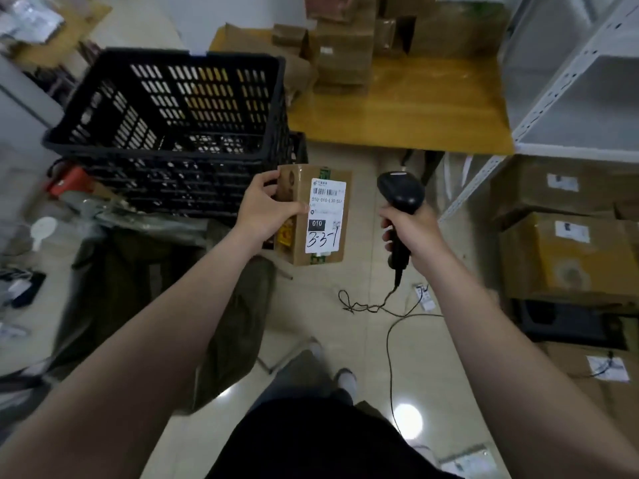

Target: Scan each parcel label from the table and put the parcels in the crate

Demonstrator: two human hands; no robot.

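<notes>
Floor (349,295) of glossy pale tile lies open between the two outstretched arms, crossed only by the thin black cable (389,340), which loops loosely near the person's feet. The left hand (268,212) grasps the cardboard parcel (298,252) by its left edge, thumb across the front face, holding it in the air just near of the crate (166,146) and apart from it. The parcel is a small oblong box; its white label (325,216), with barcode and handwritten digits, faces up toward the camera. The right hand (413,229) is clenched round the handle of the black barcode scanner (401,195), whose rounded head sits just right of the parcel with a gap between them. The crate is black plastic with slotted lattice walls and an open top. Far of it stands the yellow wooden table (397,115), bearing brown cartons (345,53). White metal shelving (570,81) and taped floor boxes (560,257) close the right side.
</notes>
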